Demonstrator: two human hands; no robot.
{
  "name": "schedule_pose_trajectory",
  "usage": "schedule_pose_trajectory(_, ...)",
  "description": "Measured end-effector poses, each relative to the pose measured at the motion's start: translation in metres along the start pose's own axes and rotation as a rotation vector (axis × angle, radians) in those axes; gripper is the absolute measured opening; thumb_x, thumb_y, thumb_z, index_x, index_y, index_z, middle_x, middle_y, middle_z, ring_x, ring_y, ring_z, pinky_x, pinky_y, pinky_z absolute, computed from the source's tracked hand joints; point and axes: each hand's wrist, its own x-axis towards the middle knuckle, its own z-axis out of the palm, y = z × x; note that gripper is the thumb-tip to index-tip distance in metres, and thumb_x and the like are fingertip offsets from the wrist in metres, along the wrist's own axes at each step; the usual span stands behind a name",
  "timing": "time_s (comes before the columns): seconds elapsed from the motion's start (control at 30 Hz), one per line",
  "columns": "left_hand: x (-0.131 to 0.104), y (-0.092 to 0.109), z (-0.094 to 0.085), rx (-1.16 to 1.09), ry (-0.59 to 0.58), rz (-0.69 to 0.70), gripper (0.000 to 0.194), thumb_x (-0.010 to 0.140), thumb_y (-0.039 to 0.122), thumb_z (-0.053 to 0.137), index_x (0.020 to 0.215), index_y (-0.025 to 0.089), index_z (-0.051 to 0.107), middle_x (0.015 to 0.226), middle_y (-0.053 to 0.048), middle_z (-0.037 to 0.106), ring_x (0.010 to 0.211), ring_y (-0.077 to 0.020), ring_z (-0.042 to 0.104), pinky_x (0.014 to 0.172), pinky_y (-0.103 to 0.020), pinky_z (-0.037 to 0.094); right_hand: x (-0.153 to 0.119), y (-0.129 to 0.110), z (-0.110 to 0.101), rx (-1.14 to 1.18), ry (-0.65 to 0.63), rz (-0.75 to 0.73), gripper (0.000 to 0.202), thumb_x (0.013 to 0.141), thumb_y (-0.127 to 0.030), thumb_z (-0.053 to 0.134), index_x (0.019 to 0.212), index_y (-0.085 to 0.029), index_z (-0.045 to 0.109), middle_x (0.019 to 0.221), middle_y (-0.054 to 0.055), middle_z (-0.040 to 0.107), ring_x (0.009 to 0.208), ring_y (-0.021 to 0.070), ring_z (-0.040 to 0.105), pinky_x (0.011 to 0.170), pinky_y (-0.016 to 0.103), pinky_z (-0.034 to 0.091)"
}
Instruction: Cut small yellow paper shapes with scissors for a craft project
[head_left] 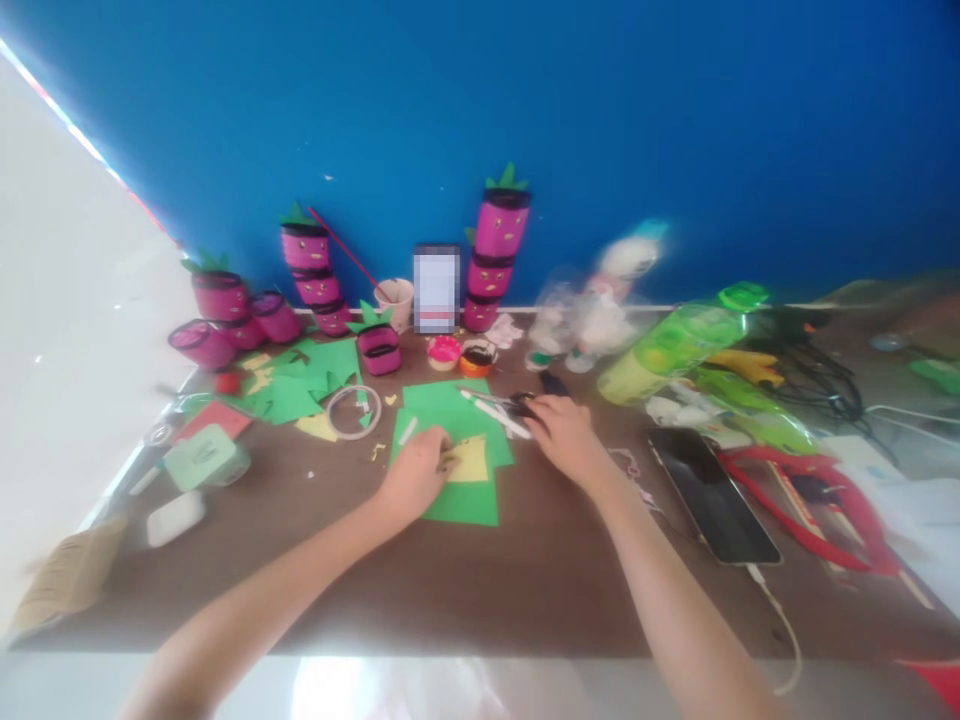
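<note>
My left hand (416, 472) pinches the left edge of a small yellow paper piece (471, 462), which lies over green paper sheets (465, 508). My right hand (564, 437) has its fingers closed at the dark handles of a pair of scissors (517, 402), whose blades point left over the green paper. Right beside the scissors is a white pen-like stick (499, 415), its tip end over the paper. A short white strip (408, 431) rests on the green sheet near my left hand. Blur hides the fine finger contact.
Pink pots stacked as towers (499, 225) lean on the blue wall. Paint cups (444, 352), a phone (436, 290) and a tape roll (354, 412) stand ahead. At right lie a green bottle (675, 345), a black phone (712, 495) and a red ring-shaped object (825, 555).
</note>
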Motion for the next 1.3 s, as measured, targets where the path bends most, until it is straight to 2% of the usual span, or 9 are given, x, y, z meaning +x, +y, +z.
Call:
schedule_pose_trajectory(0.2,0.003,-0.012,0.004,-0.425,0.095,-0.067,0.015,0.075,0.030,0.057,0.081,0.016,0.059,0.078,-0.003,0.062,0.065,-0.0133,0.056,0.058,-0.024,0.046,0.014,-0.008,-0.001,-0.109,-0.097,0.055,0.018,0.084,-0.020,0.047,0.090,-0.011,0.063,0.090,0.015,0.062,0.085,0.0259,0.057,0.072,0.035,0.042)
schedule_pose_trajectory(0.3,0.005,-0.018,0.006,-0.582,0.178,-0.131,0.018,0.075,0.030,0.056,0.083,0.015,0.062,0.077,-0.004,0.064,0.067,-0.0141,0.058,0.061,-0.024,0.046,0.014,-0.015,-0.007,-0.081,-0.075,0.196,0.019,0.085,-0.020,0.045,0.095,-0.011,0.059,0.088,0.016,0.063,0.081,0.0261,0.059,0.068,0.034,0.042)
schedule_pose_trajectory(0.47,0.006,-0.020,0.005,-0.702,0.312,-0.173,0.024,0.078,0.028,0.054,0.097,0.015,0.061,0.101,-0.008,0.065,0.094,-0.0186,0.059,0.080,-0.029,0.046,0.009,-0.028,-0.017,0.526,0.086,0.453,0.025,0.079,-0.035,0.054,0.094,-0.016,0.053,0.080,0.009,0.065,0.067,0.0203,0.061,0.061,0.032,0.046)
schedule_pose_trajectory(0.57,0.006,-0.019,0.006,-0.762,0.344,-0.200,0.034,0.077,0.030,0.057,0.108,0.018,0.052,0.096,-0.007,0.065,0.087,-0.0169,0.061,0.071,-0.027,0.048,0.005,-0.038,-0.022,0.934,-0.023,0.529,0.036,0.066,-0.046,0.066,0.083,-0.016,0.054,0.068,0.004,0.062,0.055,0.0147,0.056,0.048,0.025,0.042)
schedule_pose_trajectory(0.63,0.006,-0.019,0.007,-0.800,0.351,-0.200,0.034,0.076,0.032,0.059,0.106,0.018,0.050,0.087,-0.005,0.065,0.078,-0.0157,0.062,0.062,-0.024,0.048,0.002,-0.043,-0.025,1.084,-0.176,0.529,0.036,0.064,-0.049,0.066,0.075,-0.016,0.056,0.058,0.000,0.057,0.046,0.0100,0.047,0.040,0.021,0.032)
schedule_pose_trajectory(0.73,0.006,-0.020,0.008,-0.764,0.360,-0.165,0.023,0.075,0.034,0.059,0.090,0.017,0.057,0.087,-0.006,0.065,0.082,-0.0173,0.061,0.069,-0.027,0.048,-0.002,-0.048,-0.026,1.196,-0.347,0.496,0.035,0.069,-0.050,0.061,0.070,-0.015,0.056,0.050,-0.003,0.050,0.040,0.0060,0.036,0.037,0.019,0.020)
schedule_pose_trajectory(0.93,0.004,-0.017,0.007,-0.715,0.387,-0.126,0.024,0.077,0.033,0.057,0.094,0.017,0.060,0.098,-0.008,0.065,0.088,-0.0177,0.061,0.077,-0.030,0.048,-0.008,-0.055,-0.016,1.171,-0.290,0.372,0.027,0.071,-0.041,0.062,0.064,-0.016,0.056,0.059,-0.001,0.053,0.056,0.0110,0.049,0.052,0.023,0.037)
schedule_pose_trajectory(1.13,0.003,-0.014,0.003,-0.636,0.496,-0.134,0.016,0.080,0.031,0.052,0.086,0.017,0.059,0.085,-0.005,0.064,0.083,-0.0156,0.060,0.076,-0.028,0.047,-0.016,-0.055,-0.021,1.213,-0.502,0.222,0.034,0.080,-0.041,0.052,0.056,-0.016,0.050,0.049,-0.003,0.046,0.048,0.0093,0.044,0.051,0.023,0.035)
schedule_pose_trajectory(1.3,0.003,-0.015,0.000,-0.653,0.510,-0.174,0.021,0.080,0.032,0.051,0.092,0.016,0.058,0.095,-0.008,0.064,0.093,-0.0181,0.060,0.083,-0.031,0.046,-0.015,-0.052,-0.026,1.246,-0.554,0.166,0.042,0.078,-0.052,0.049,0.055,-0.016,0.051,0.044,-0.005,0.042,0.043,0.0089,0.040,0.049,0.024,0.033)
